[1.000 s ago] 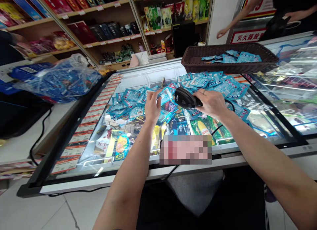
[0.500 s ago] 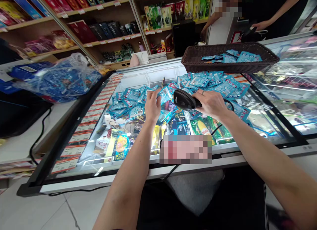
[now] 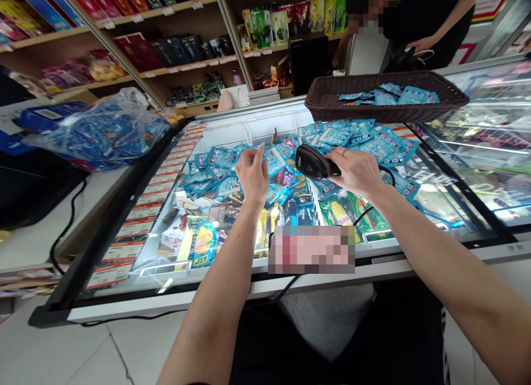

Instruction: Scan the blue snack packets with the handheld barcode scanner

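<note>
My right hand [image 3: 354,169] is closed round the handle of a black barcode scanner [image 3: 313,162], whose head points left over the freezer. A cord trails from it toward the front edge. Just left of the scanner, my left hand [image 3: 253,177] hovers with bent fingers slightly apart. A light blue sachet [image 3: 275,161] lies beside its fingertips, and I see nothing held in them. More blue sachets [image 3: 219,162] are heaped to the left, and another pile [image 3: 379,143] spreads on the right behind my right hand.
A glass-topped freezer [image 3: 232,286] with packaged goods stands in front of me. Behind the sachets sits a brown wicker basket [image 3: 385,111] holding several blue sachets. A clear plastic bag [image 3: 124,130] lies at left. Another person's hand [image 3: 423,43] is at the far right.
My left hand has shifted slightly left, away from the sachet, and its fingers have parted. The scanner has moved a little right and up. The other person has moved left.
</note>
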### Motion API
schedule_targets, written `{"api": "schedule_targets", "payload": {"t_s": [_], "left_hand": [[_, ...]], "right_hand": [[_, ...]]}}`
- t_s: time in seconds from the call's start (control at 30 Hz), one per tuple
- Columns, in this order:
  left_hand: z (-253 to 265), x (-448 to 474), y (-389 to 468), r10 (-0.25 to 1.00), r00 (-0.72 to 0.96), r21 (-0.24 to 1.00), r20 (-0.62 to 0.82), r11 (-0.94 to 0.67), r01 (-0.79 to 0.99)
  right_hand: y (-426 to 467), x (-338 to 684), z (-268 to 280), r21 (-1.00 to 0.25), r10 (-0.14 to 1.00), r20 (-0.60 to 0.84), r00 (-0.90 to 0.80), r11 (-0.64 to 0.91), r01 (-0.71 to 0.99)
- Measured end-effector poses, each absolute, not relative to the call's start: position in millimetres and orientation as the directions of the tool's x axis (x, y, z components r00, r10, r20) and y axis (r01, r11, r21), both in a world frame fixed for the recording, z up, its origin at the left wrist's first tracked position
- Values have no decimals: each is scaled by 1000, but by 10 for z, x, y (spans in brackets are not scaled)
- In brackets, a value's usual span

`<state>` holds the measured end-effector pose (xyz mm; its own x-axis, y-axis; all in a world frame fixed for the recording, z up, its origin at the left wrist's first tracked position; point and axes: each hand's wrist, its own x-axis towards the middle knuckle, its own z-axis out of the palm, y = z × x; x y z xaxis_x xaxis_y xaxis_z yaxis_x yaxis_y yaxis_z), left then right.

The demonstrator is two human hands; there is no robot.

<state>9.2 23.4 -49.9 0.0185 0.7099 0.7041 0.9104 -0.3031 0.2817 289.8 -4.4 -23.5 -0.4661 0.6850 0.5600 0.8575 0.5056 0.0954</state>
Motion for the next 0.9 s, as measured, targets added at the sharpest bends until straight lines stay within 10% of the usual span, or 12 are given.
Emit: {"api": "schedule_targets", "payload": {"t_s": [0.9], "left_hand": [[-488,234,237,730,395,76,558,-519,851]], "right_hand": [[162,2614,51,104,764,525,-375,380,919]]}}
